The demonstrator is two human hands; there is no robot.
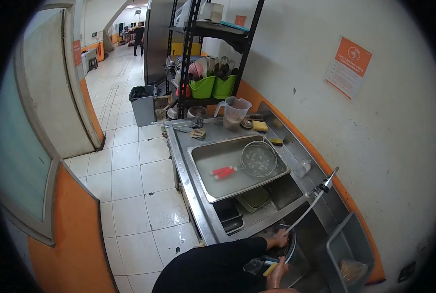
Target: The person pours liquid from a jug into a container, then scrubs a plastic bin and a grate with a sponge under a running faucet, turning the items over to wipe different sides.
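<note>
My left hand [278, 239] is closed at the lower end of a white hose [303, 215], over a round dark pan [293, 249] in the sink basin. The hose runs down from the wall tap [326, 184]. Below it, my right hand [277, 274] grips a yellow sponge [270, 269] at the near side of the pan. Part of the pan is hidden by my hands and my black sleeve [218, 263]. Some clear plastic-like material [253, 265] shows beside the sponge.
A steel tray [203, 180] of cloudy water holds strainers [259, 158] with red handles. Behind stand a measuring jug [233, 112], a slotted turner [197, 133] and sponges [260, 126]. A grey tub [335, 249] sits right. A rack [218, 31] rises behind; a person [139, 39] stands far off.
</note>
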